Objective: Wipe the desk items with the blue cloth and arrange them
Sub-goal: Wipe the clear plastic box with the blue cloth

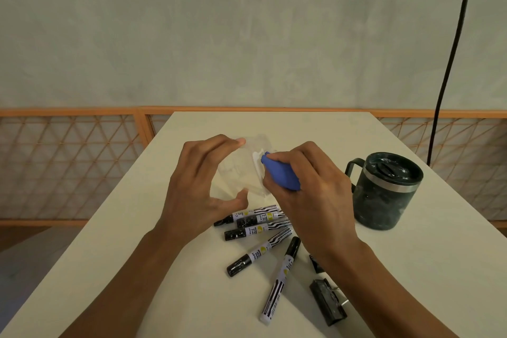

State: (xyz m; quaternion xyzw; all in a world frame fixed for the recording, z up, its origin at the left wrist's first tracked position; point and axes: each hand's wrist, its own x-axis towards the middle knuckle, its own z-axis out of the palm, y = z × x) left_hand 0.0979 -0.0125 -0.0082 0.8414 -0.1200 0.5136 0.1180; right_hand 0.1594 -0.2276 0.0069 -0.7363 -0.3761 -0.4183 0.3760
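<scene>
Beyond the binder clip (327, 302), left of the mug (384, 195), the left hand (197, 181) pinches a clear plastic case (238, 170) while the right hand (310, 189) wipes it with the clenched blue cloth (279, 173); the markers (260, 225) likely come next.

place: office workspace | cues: white desk (411, 269), markers (258, 223), binder clip (327, 302), lidded mug (384, 195), lattice partition (68, 162)

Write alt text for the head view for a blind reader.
A person's left hand holds a clear plastic object over a white desk while the right hand presses a blue cloth against it. Nearby lie markers, black clips and a dark mug.
</scene>
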